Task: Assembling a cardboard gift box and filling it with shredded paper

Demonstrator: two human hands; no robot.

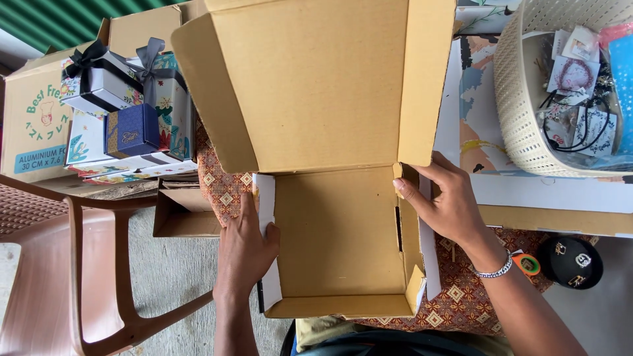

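An open brown cardboard mailer box (336, 237) lies in front of me with its lid (316, 79) folded back and upright. My left hand (245, 247) presses flat against the box's left side wall, fingers pointing up along the white inner flap. My right hand (445, 201) grips the right side wall near its far corner, thumb and forefinger pinching the flap's top edge. A silver chain bracelet sits on that wrist. The box interior holds nothing I can see.
A cream perforated basket (521, 112) of small packaged trinkets stands at the right. Gift boxes with ribbon bows (125, 99) are stacked on a cardboard carton at the left. A brown plastic chair (72, 264) stands lower left. A black cap (570, 260) lies on the patterned cloth (461, 296).
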